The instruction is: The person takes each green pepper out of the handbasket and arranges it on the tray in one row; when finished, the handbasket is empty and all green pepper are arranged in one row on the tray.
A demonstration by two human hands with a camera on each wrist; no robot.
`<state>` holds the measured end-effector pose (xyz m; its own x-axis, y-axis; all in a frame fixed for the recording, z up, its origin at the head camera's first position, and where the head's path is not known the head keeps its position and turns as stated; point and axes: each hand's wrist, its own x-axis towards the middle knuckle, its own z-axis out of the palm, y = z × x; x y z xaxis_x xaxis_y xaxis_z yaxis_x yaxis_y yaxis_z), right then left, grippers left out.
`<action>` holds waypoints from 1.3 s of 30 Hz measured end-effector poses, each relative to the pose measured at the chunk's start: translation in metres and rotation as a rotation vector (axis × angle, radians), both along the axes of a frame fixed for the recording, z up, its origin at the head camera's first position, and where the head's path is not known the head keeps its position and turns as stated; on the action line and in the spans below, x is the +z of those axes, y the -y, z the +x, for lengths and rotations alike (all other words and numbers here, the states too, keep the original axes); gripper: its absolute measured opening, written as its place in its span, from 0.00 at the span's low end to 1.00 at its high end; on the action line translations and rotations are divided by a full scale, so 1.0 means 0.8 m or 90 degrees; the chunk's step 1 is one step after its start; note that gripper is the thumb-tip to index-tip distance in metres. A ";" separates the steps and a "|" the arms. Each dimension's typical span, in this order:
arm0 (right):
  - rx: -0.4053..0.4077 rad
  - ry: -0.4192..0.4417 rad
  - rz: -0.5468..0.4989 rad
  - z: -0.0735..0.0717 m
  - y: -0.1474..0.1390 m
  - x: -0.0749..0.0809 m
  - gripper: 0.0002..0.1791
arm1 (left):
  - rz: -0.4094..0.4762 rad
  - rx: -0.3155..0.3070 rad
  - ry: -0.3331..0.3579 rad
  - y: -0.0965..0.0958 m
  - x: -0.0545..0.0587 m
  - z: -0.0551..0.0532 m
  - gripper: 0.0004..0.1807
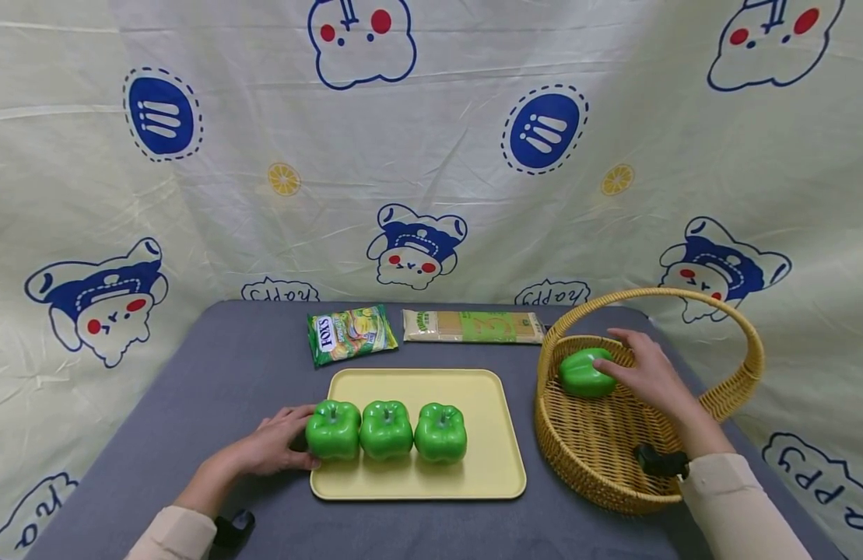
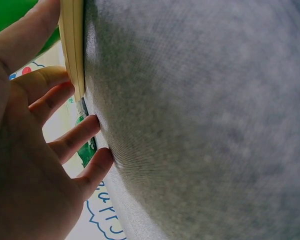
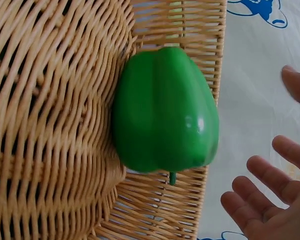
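Three green bell peppers stand in a row on a pale yellow tray: a left one, a middle one and a right one. My left hand is at the tray's left edge beside the left pepper, its fingers spread, with fingertips at the tray rim and down at the cloth. Another green pepper lies on its side in the wicker basket, against the far wall. Above it my right hand has its fingers apart from the pepper, and nothing is in its grasp.
Behind the tray lie a green FOX'S candy bag and a long flat packet with a green label. The basket's tall arched handle rises around the right forearm. A printed curtain hangs behind the grey-covered table.
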<state>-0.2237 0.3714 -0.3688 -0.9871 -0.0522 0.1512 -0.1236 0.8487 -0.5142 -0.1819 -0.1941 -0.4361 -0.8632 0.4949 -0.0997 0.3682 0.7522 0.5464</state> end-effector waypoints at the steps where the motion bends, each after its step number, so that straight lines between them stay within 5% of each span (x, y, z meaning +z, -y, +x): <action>1: 0.001 0.002 0.002 0.000 0.000 -0.001 0.44 | 0.000 0.001 0.000 0.000 0.000 0.000 0.43; 39: 0.073 -0.008 0.057 -0.010 -0.008 -0.039 0.48 | 0.007 0.006 -0.008 -0.001 0.002 0.004 0.44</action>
